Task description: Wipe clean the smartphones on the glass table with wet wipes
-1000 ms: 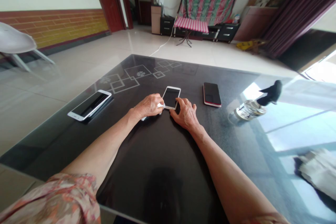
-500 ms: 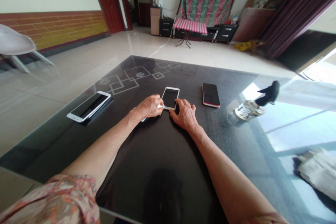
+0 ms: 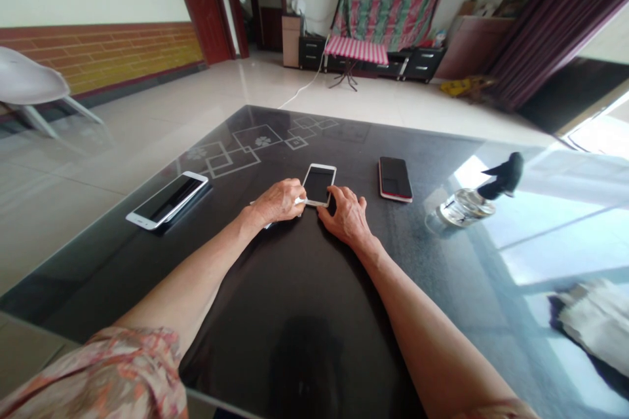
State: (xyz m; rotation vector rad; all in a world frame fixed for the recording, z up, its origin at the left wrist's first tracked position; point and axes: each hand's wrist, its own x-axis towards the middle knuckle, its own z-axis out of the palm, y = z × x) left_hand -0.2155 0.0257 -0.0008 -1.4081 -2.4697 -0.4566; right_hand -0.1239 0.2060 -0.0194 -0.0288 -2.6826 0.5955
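A white smartphone [image 3: 320, 183] with a dark screen lies flat on the black table before me. My left hand [image 3: 280, 201] is closed on a white wipe [image 3: 299, 201], pressed against the phone's left edge; more of something pale shows under that hand, mostly hidden. At the phone's lower right, my right hand [image 3: 345, 213] grips its edge, the thumb at the bottom and a finger on the right side. To the left rests a larger white phone [image 3: 168, 200], apparently on top of another thin object. A dark phone with a red edge [image 3: 395, 178] lies right of my hands.
A clear spray bottle with a black trigger head [image 3: 466, 206] stands on the glossy table [image 3: 304, 288] to the right. A crumpled pale cloth [image 3: 594, 321] lies at the right edge. Beyond are a white chair [image 3: 32, 78] and a striped small table [image 3: 356, 49].
Hardly anything differs. Both hands keep their places at the phone, and the whole view has shifted very slightly.
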